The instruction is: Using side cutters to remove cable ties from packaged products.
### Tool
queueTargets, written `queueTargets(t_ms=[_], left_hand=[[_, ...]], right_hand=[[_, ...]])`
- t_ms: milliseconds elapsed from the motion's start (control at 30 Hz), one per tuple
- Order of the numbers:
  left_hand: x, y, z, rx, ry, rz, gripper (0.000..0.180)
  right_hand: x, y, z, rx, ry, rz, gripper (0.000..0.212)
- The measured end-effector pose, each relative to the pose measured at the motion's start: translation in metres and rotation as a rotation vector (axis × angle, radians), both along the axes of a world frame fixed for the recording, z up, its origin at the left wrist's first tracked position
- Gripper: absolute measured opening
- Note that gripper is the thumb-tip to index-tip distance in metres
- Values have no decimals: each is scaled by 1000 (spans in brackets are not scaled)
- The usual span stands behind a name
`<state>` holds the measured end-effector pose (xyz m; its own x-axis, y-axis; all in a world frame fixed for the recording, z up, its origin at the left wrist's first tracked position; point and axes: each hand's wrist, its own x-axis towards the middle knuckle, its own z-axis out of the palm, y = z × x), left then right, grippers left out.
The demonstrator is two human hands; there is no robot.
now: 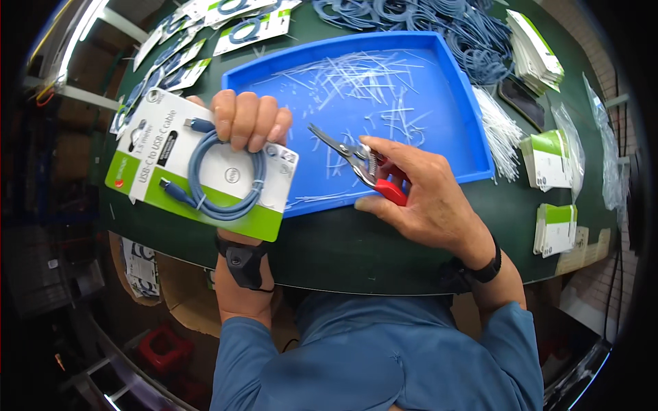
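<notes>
My left hand (250,120) is closed over the upper edge of a white and green cable card (154,147), holding it tilted toward me. On the card's face a blue coiled USB cable (195,171) is fastened with clear ties, both plugs showing. To the right, my right hand (428,188) grips small cutting pliers (353,156) with a red handle, their jaws pointing up and left. The pliers are over a blue tray (468,130), apart from the card. Inside the tray lie loose white cable ties (353,72) and clipped bits.
Finished-looking cable cards (253,34) lie at the back left. A heap of blue cables (418,14) is behind the tray. On the right are a bundle of white ties (497,130), a phone (521,103) and stacks of cards (555,229). A red stool (164,349) stands below the table.
</notes>
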<state>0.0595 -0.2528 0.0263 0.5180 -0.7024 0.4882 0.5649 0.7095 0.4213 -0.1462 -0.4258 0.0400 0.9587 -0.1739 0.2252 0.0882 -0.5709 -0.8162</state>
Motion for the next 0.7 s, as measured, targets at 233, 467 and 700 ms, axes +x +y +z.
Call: queueTargets(t_ms=[233,467,700], left_hand=[[-15,-3,5,-84,190,22,57],[-8,1,3,-75,27,149,53],[-5,0,-1,-86,-42,156,59]], right_hand=[[-15,23,10,-79,55,87,77],[-12,36,6,-117,64,166,81],[-11,37,7,-180,30,151,83]])
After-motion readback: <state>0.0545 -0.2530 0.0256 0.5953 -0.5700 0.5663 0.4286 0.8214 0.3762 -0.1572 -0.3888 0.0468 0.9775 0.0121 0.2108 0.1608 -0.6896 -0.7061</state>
